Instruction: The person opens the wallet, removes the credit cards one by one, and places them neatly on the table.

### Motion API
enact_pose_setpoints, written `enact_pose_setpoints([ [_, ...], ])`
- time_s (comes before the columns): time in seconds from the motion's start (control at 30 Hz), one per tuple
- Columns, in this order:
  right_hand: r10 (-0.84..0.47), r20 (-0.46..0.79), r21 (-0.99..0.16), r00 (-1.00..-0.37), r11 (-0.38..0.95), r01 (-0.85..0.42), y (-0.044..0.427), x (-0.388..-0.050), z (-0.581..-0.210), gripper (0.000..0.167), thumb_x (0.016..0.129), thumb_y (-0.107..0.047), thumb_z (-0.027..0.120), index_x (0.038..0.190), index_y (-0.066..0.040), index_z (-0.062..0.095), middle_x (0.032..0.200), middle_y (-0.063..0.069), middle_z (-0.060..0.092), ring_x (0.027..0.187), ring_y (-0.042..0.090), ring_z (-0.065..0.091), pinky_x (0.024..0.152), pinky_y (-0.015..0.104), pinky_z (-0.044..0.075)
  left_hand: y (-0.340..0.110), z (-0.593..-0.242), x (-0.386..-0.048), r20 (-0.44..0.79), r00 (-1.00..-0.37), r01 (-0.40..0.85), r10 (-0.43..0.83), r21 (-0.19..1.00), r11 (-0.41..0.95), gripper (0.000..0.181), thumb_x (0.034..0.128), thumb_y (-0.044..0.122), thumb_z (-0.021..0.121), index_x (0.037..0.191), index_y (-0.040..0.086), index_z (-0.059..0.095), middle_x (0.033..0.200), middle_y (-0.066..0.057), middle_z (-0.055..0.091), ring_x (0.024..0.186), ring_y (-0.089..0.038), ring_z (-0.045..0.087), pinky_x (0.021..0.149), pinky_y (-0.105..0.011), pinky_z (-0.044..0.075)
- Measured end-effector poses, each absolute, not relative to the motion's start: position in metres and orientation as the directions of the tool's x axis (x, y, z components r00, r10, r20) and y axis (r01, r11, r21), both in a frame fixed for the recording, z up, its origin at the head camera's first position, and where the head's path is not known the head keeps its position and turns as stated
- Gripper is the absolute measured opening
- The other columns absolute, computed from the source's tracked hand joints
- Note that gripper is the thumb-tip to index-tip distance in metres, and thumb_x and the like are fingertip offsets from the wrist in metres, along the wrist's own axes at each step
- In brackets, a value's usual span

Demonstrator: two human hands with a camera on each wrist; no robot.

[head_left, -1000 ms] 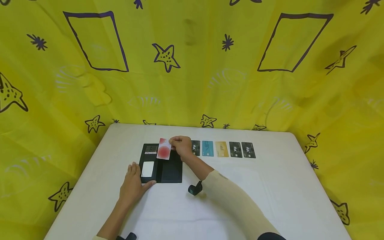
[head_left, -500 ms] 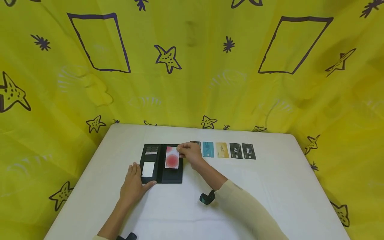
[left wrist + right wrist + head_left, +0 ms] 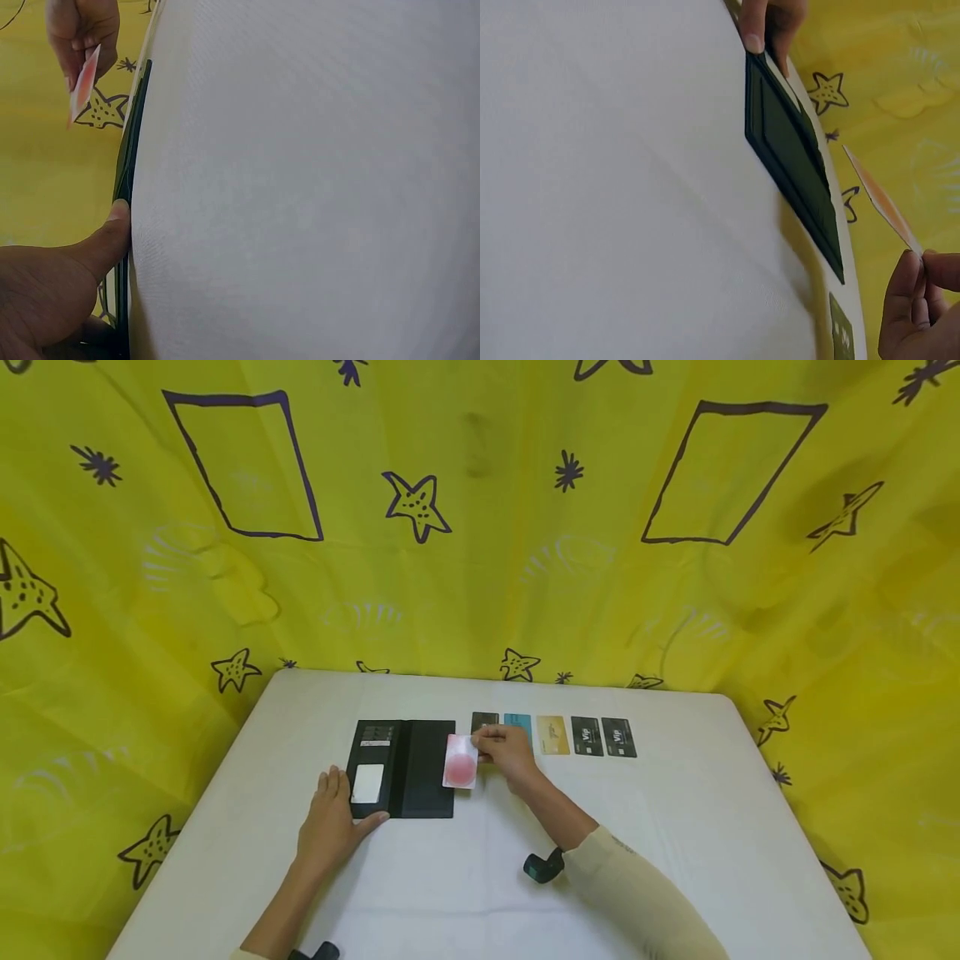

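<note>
A dark wallet (image 3: 428, 768) lies spread flat on the white table, a white card (image 3: 367, 783) in its left side. My left hand (image 3: 327, 818) rests at the wallet's left edge, fingers along the side and thumb at the lower edge. With thumb and fingers my right hand (image 3: 510, 755) pinches a pink and white card (image 3: 460, 762) by its upper right part, over the wallet's right edge. The right wrist view shows that card (image 3: 885, 201) raised off the table, held at one end by my right fingertips (image 3: 921, 255).
Behind and right of the wallet, a row of cards runs along the table (image 3: 675, 827): a dark one (image 3: 484, 720), a blue one (image 3: 519, 722), a gold one (image 3: 553, 735) and two black ones (image 3: 587, 737). A yellow patterned cloth hangs behind.
My right hand has carried the pink and white card rightward, from above the wallet's middle to its right edge, and slightly nearer. The left hand has stayed at the wallet.
</note>
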State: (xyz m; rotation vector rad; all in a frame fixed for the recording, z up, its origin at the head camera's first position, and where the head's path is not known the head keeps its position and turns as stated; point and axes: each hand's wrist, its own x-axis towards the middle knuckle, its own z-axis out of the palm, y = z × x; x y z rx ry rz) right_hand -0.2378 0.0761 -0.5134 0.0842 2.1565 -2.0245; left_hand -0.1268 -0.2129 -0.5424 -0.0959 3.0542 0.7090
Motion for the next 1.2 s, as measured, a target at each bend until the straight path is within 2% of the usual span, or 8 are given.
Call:
enact_pose_setpoints([
  [0.17,-0.039,-0.175,-0.976,-0.984,0.142,0.168,0.087,-0.238,-0.519,0.011,0.098,0.0,0.073,0.103,0.008,0.075,0.093,0.013,0.075,0.075,0.015,0.066,0.068,0.025,0.06,-0.212,-0.544,-0.126,-0.026,-0.998,-0.066,-0.061,0.44,0.895,0.107,0.0875,0.041,0.086,0.152,-0.023,0.029,0.164,-0.04,0.018,0.153,-0.056,0.015,0.109,-0.071,0.037],
  [0.33,-0.013,-0.182,-0.953,-0.983,0.247,0.173,0.095,-0.238,-0.528,0.007,0.096,0.0,0.074,0.095,0.007,0.076,0.081,0.009,0.073,0.066,0.013,0.065,0.061,0.022,0.056,-0.212,-0.544,-0.125,-0.029,-0.998,-0.069,-0.062,0.445,0.893,0.108,0.0878,0.041,0.085,0.153,-0.023,0.028,0.164,-0.039,0.018,0.153,-0.055,0.015,0.109,-0.071,0.038],
  [0.5,0.005,-0.119,-0.939,-0.993,0.323,0.115,0.098,-0.236,-0.538,0.007,0.093,0.001,0.078,0.089,0.005,0.074,0.075,0.009,0.07,0.061,0.013,0.065,0.059,0.024,0.059,-0.212,-0.543,-0.126,-0.03,-0.997,-0.071,-0.064,0.444,0.893,0.108,0.0882,0.041,0.085,0.153,-0.022,0.027,0.164,-0.039,0.017,0.153,-0.055,0.014,0.11,-0.071,0.037],
  [0.83,0.0,-0.019,-0.837,-1.0,0.547,0.016,0.097,-0.234,-0.54,0.01,0.093,-0.006,0.081,0.087,-0.002,0.074,0.072,0.004,0.066,0.064,0.015,0.063,0.057,0.026,0.054,-0.213,-0.545,-0.129,-0.038,-0.997,-0.075,-0.065,0.428,0.901,0.107,0.0881,0.042,0.085,0.153,-0.022,0.028,0.164,-0.039,0.017,0.154,-0.055,0.014,0.11,-0.07,0.037],
  [1.2,-0.059,-0.019,-0.805,-0.998,0.593,-0.02,0.095,-0.232,-0.536,0.009,0.094,-0.005,0.08,0.089,-0.001,0.074,0.076,0.005,0.065,0.073,0.02,0.06,0.061,0.026,0.051,-0.215,-0.545,-0.128,-0.034,-0.997,-0.078,-0.07,0.43,0.9,0.107,0.0875,0.04,0.086,0.153,-0.022,0.028,0.165,-0.039,0.017,0.153,-0.055,0.015,0.109,-0.07,0.038],
])
